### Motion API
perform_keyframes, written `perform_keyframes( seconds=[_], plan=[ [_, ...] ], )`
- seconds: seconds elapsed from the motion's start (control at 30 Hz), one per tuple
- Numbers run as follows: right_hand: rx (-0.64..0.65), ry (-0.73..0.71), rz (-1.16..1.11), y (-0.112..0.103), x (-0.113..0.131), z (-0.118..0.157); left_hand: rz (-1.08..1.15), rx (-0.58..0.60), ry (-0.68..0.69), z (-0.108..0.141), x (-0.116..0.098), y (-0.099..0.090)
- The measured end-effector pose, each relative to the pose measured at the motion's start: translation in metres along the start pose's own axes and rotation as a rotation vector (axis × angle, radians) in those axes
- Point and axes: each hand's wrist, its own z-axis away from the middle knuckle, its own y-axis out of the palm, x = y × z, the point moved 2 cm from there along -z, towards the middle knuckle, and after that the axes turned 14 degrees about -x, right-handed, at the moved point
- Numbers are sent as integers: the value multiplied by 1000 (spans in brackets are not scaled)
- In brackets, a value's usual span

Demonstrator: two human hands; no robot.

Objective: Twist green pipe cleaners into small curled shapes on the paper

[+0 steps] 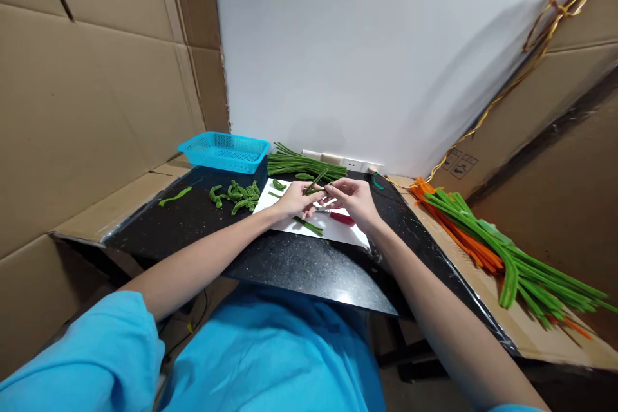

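Above a white sheet (345,236) on the black table, my left hand (293,200) and my right hand (355,198) are close together. Between them is a bent dark green fuzzy stem (317,181), pinched by the fingers of both. Under my hands on the sheet lie red-handled scissors (342,218), partly covered by my right hand, and short green stem pieces (309,226). One small curled green piece (279,185) rests near the sheet's back left corner.
A blue basket (224,153) stands at the back left, with curled green pieces (236,193) before it. Dark green stems (309,163) lie behind the sheet. Bright green (521,264) and orange stems (463,239) lie on cardboard at the right. A twisted cable hangs at the right wall.
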Motion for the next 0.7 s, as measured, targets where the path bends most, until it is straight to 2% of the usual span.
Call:
perform_keyframes(
  seconds=[0.2, 0.47, 0.7],
  plan=[
    [35, -2, 36, 0, 0, -1, -3, 9, -23, -1, 1, -1],
    [52, -46, 79, -3, -2, -4, -6, 108, -41, 1, 2, 2],
    [31, -231, 117, -9, 8, -1, 87, 101, -105, 2, 0, 7]
  ],
)
